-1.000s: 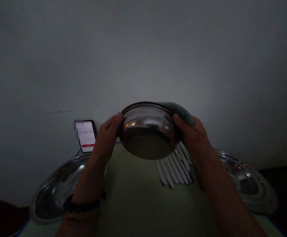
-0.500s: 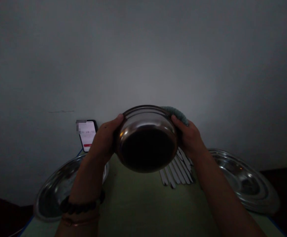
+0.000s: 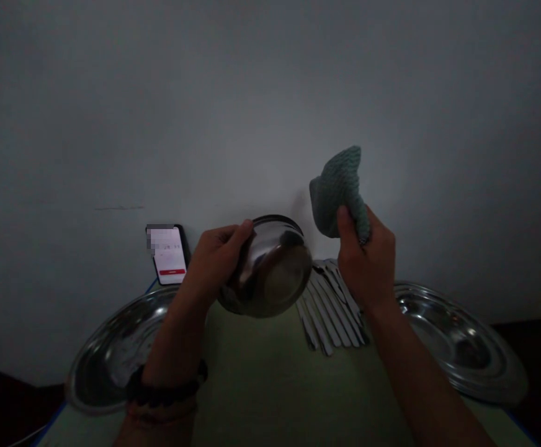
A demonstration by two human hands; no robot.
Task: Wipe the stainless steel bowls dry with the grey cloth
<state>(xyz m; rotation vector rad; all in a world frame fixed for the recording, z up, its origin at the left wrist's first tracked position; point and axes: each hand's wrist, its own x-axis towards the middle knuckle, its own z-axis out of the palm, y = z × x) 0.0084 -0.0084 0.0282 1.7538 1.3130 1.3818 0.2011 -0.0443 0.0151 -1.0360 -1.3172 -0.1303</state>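
Note:
A shiny metal bowl (image 3: 275, 273) is held up over the table, tilted so that its underside faces me. My left hand (image 3: 217, 264) grips its left side, thumb on the near wall near the rim. To the right of the bowl and apart from it, my right hand (image 3: 368, 261) is closed on a green textured cloth (image 3: 338, 192), which stands up above the fingers. The inside of the bowl is hidden from me. Below and between the hands, a row of metal cutlery (image 3: 329, 310) lies on the table, its far ends partly covered by my right hand.
A wide metal basin (image 3: 89, 372) stands at the left table edge, partly behind my left forearm. Another metal basin (image 3: 498, 372) is at the right. A phone (image 3: 170, 257) with a lit screen leans at the grey wall (image 3: 270, 112). The tabletop (image 3: 261, 385) is greenish.
My right hand has let go of the bowl and lifted the cloth up and to the right. The bowl has turned and shifted slightly left, now in my left hand only.

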